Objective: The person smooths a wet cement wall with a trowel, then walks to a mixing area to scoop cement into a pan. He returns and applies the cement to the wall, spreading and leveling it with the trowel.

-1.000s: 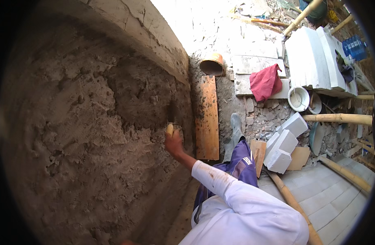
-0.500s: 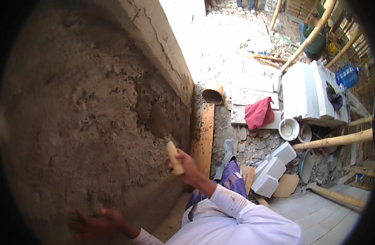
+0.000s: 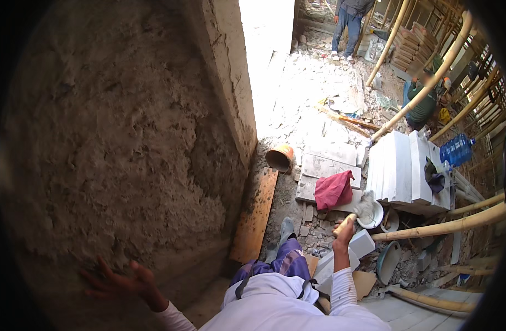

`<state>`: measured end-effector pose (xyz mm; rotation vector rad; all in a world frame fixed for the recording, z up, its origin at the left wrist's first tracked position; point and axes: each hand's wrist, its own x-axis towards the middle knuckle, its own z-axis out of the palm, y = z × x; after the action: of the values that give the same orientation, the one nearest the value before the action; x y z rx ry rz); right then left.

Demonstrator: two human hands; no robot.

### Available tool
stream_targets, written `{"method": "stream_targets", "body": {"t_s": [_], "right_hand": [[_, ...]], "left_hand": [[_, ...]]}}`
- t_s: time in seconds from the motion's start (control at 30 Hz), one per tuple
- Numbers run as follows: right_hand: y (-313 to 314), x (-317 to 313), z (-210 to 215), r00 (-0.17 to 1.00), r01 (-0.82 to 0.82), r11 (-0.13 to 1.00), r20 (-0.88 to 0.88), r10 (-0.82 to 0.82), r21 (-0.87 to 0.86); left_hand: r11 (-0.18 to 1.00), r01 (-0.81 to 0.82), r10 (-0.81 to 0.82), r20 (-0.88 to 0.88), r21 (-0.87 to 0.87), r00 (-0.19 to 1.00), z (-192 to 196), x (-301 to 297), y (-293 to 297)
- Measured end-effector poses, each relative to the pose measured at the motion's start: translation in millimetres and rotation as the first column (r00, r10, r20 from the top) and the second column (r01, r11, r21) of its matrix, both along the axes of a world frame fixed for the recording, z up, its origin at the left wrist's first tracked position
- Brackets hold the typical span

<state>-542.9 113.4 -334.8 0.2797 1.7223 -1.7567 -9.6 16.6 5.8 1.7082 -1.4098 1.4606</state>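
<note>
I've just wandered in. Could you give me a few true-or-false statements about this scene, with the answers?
1. The right hand holds a pale-handled tool.
True.

2. The left hand is clenched into a fist.
False: its fingers are spread, and nothing shows in its grip.

3. A red cloth lies on pale slabs.
True.

4. The blue bottle is to the left of the stack of white blocks.
False: it is to the right of the stack.

5. A wooden plank lies beside the rough wall.
True.

6. The tool's grey-smeared end is at the wall.
False: it is at the white bucket.
</note>
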Motion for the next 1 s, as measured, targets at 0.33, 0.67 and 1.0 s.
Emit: {"method": "stream_targets", "body": {"t_s": [0.33,0.67,1.0], "right_hand": [[-229,277,-14,0.465,-0.739,0.564,-0.327,0.823,0.368],[-236,240,63,0.172,-0.778,0.479,-0.596,0.784,0.406],[31,-211,-218,0.008,-0.266,-0.461,0.48,0.877,0.847]], "left_hand": [[0.998,-0.062,0.062,0.043,-0.004,0.997,-6,-5,-4],[0.978,0.171,-0.193,-0.198,-0.121,0.961,-26,-3,3],[0.463,0.85,0.196,-0.964,0.252,0.18,-254,-242,-170]]}}
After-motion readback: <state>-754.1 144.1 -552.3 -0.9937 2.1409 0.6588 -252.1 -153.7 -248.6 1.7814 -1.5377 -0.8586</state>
